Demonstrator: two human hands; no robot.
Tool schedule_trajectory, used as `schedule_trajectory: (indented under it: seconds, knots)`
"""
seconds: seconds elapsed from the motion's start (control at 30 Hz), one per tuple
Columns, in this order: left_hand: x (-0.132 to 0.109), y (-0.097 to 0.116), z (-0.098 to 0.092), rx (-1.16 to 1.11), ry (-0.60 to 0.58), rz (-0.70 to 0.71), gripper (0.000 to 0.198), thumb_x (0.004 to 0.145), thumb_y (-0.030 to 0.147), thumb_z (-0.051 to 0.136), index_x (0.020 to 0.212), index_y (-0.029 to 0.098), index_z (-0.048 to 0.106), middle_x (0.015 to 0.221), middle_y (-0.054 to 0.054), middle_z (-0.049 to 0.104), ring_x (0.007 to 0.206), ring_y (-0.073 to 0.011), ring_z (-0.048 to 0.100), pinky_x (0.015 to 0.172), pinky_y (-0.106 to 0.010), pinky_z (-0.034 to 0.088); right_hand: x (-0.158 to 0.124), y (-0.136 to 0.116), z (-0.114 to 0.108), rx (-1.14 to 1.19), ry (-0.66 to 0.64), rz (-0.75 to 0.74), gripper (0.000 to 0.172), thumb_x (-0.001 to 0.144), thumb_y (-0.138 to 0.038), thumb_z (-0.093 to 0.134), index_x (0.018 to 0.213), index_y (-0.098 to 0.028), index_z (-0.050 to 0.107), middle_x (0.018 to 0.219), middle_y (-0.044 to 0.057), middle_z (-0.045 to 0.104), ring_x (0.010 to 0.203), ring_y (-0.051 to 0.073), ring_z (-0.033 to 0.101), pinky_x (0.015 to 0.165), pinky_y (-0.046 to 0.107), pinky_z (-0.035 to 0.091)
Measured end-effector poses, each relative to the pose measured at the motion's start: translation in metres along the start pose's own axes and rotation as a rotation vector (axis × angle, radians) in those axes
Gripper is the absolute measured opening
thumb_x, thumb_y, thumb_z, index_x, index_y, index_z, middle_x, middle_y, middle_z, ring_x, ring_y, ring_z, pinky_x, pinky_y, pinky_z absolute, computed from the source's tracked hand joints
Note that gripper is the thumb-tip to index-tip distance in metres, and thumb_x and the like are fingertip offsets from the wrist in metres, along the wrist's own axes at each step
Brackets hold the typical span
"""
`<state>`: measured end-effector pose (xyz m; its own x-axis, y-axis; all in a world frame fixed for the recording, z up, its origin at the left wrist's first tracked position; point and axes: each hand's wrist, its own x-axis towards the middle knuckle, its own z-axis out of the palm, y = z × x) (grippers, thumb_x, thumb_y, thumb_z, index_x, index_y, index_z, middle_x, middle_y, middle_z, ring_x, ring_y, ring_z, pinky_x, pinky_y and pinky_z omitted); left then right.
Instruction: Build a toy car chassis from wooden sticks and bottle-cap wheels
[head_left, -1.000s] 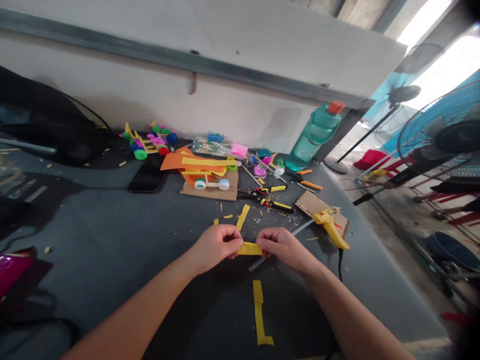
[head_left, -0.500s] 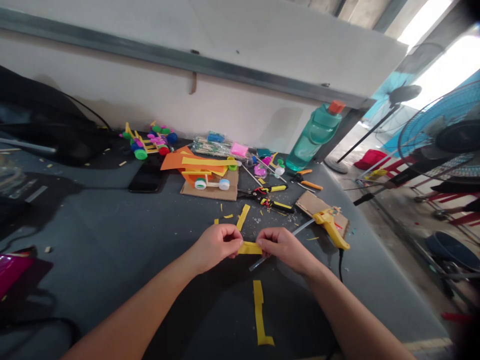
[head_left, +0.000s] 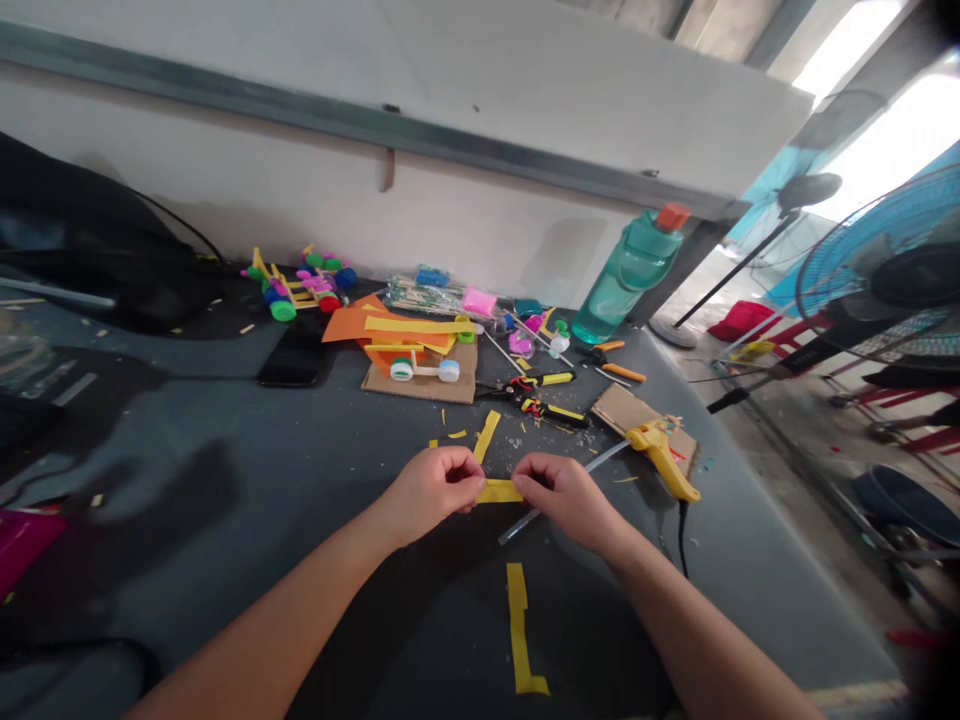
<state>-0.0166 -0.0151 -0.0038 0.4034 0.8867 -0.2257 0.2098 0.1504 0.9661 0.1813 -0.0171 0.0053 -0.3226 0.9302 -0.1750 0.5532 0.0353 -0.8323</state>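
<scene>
Between my two hands a short yellow paper strip point(head_left: 499, 491) is stretched level above the dark table. My left hand point(head_left: 439, 487) pinches its left end, and my right hand point(head_left: 559, 490) pinches the right end; both sets of fingers are closed and cover the ends. Just behind the hands lies another yellow strip piece point(head_left: 487, 436). Closer to me is a longer cut yellow strip point(head_left: 518, 630) with a foot-like bend at its near end. A clear glue stick point(head_left: 519, 526) lies partly under my right hand.
A yellow glue gun point(head_left: 660, 455) rests on cardboard at the right. Behind are pliers point(head_left: 551, 410), a small toy car point(head_left: 424, 368), orange paper point(head_left: 349, 322), a phone point(head_left: 291, 357), colourful wheeled toys point(head_left: 300, 285) and a teal bottle point(head_left: 628, 275). Fans stand beyond the table's right edge.
Both hands keep their pinch on the yellow strip, which has tilted slightly. A dark shadow now falls across the table at the left.
</scene>
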Motion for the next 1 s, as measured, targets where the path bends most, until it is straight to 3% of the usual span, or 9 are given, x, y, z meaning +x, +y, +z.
schedule_trajectory:
  seconds: [0.2, 0.33, 0.53, 1.0]
  knots:
    - [0.003, -0.003, 0.000, -0.024, 0.048, 0.001, 0.016, 0.076, 0.030, 0.056, 0.069, 0.016, 0.055, 0.058, 0.003, 0.055, 0.056, -0.0119, 0.054, 0.059, -0.025, 0.043, 0.000, 0.004, 0.006, -0.109, 0.133, -0.131, 0.016, 0.082, -0.029, 0.050, 0.072, -0.020, 0.059, 0.065, -0.001, 0.057, 0.061, 0.013, 0.050, 0.058, 0.023, 0.037]
    - [0.004, -0.004, 0.000, -0.127, 0.051, -0.009, 0.022, 0.079, 0.035, 0.053, 0.073, 0.015, 0.057, 0.061, 0.002, 0.056, 0.058, -0.0114, 0.054, 0.062, -0.026, 0.045, 0.001, 0.005, 0.008, -0.093, 0.172, -0.119, 0.017, 0.083, -0.029, 0.049, 0.072, -0.020, 0.058, 0.065, -0.001, 0.058, 0.062, 0.014, 0.051, 0.059, 0.023, 0.037]
    - [0.003, -0.003, 0.004, -0.100, 0.047, 0.019, 0.024, 0.078, 0.038, 0.056, 0.082, 0.015, 0.061, 0.070, 0.001, 0.057, 0.061, -0.0114, 0.054, 0.061, -0.026, 0.046, 0.001, 0.004, 0.011, -0.088, 0.157, -0.087, 0.019, 0.084, -0.031, 0.049, 0.072, -0.019, 0.058, 0.064, -0.002, 0.055, 0.062, 0.013, 0.049, 0.057, 0.023, 0.036]
    - [0.002, 0.000, 0.006, -0.083, 0.087, -0.009, 0.019, 0.073, 0.032, 0.058, 0.067, 0.014, 0.056, 0.058, 0.004, 0.050, 0.055, -0.0096, 0.050, 0.058, -0.024, 0.045, 0.000, 0.002, 0.016, -0.133, 0.132, -0.126, 0.020, 0.086, -0.029, 0.047, 0.072, -0.018, 0.058, 0.062, -0.003, 0.054, 0.060, 0.012, 0.048, 0.056, 0.021, 0.035]
